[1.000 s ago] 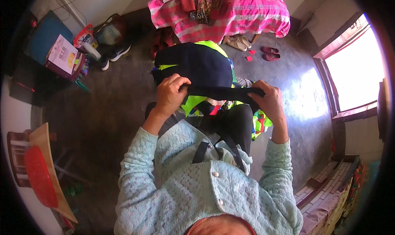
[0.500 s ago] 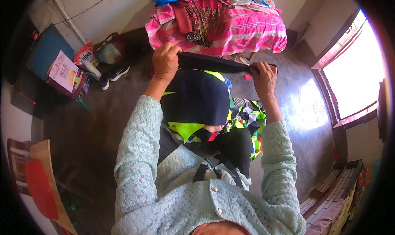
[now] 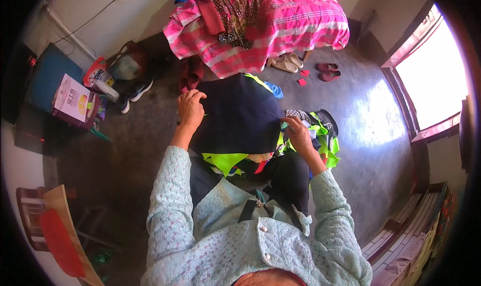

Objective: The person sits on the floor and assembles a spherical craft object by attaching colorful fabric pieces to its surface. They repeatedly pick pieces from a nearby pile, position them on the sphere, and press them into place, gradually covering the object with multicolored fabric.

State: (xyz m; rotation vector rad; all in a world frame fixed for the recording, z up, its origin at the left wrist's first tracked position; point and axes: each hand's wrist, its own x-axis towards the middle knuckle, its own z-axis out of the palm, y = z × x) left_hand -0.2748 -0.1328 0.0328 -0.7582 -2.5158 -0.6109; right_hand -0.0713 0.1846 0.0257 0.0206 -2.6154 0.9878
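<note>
A dark navy cloth piece (image 3: pixel 238 120) lies spread over a stack of fabric in front of my knees. My left hand (image 3: pixel 190 111) is at its left edge, fingers bent around the border. At the right edge, my right hand (image 3: pixel 299 135) pinches the cloth's side with thumb and forefinger; a bit of teal shows beside those fingertips. Neon yellow fabric (image 3: pixel 224 162) sticks out below the dark piece, and a thin yellow strip shows along its far edge. A heap of mixed scraps (image 3: pixel 325 138) in yellow, white and check lies beyond my right hand.
A low bed or table with a pink checked cover (image 3: pixel 300 23) stands ahead, clothes on top. Beige shoes (image 3: pixel 285 63), maroon shoes (image 3: pixel 328 71) and red scraps (image 3: pixel 302 81) lie on the floor. Boxes and bags (image 3: pixel 75 98) stand left; a bright doorway (image 3: pixel 431 75) is right.
Both hands have come down toward me, the right one also inward. The black cloth they held stretched beyond the stack now appears laid over it. The view has shifted slightly.
</note>
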